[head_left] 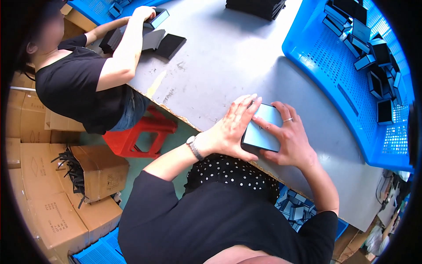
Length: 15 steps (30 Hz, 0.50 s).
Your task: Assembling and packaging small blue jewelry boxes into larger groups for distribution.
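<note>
A flat box [260, 135] with a pale blue shiny top and black edges rests on the grey table near its front edge. My left hand [231, 128] lies along its left side, fingertips at the far left corner and thumb by the near edge. Pressed to the other side is my right hand [290, 137], its index finger reaching over the top and its thumb at the near right corner. Both hands hold the box between them. Parts of its sides are hidden under my fingers.
A blue perforated crate [316, 72] with several small boxes [360, 31] tilts at the right. At the left, another person [83, 83] handles a box beside dark boxes [170, 46]. A black stack [257, 8] stands at the back. Red stool [143, 134] and cartons [48, 207] stand left.
</note>
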Each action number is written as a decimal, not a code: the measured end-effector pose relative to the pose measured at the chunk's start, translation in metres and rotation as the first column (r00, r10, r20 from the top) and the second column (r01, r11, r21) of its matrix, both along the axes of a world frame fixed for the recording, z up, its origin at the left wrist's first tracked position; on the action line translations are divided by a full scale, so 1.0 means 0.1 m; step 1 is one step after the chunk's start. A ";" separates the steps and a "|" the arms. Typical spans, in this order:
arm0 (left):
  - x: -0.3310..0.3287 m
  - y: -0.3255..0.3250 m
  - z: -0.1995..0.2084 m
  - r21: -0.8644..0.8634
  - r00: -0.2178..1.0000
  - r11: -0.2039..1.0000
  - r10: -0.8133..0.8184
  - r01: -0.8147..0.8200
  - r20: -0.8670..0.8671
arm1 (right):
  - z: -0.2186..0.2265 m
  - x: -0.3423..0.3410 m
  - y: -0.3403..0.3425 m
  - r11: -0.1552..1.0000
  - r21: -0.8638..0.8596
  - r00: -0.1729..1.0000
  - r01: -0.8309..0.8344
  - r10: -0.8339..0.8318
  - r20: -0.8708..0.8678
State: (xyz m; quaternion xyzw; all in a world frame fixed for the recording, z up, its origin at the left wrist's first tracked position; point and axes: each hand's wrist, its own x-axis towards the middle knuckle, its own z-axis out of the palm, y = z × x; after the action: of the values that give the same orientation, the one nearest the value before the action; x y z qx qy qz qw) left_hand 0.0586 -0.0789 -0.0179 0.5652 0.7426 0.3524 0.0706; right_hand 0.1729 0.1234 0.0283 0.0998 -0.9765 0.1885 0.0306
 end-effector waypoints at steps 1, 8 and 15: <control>-0.07 0.02 0.01 -0.014 1.000 1.000 -0.017 0.017 0.015 | -0.02 -0.05 0.02 1.000 -0.019 1.000 -0.007 0.007 0.003; -0.74 -0.19 -0.10 0.053 0.938 0.946 0.324 -0.320 -0.120 | 0.10 0.86 0.78 0.924 -0.053 0.924 0.379 -0.375 0.075; -1.30 -0.51 -0.11 -0.012 0.789 0.812 0.564 -0.584 -0.243 | 0.59 1.77 1.53 0.600 0.235 0.608 0.765 -0.793 0.043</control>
State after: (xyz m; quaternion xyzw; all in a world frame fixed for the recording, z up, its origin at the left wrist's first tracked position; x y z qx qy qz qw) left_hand -0.0710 -0.1299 -0.0291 0.3459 0.8966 0.2574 -0.1009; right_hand 0.3500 0.2765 0.0869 -0.3482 -0.9345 0.0675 0.0301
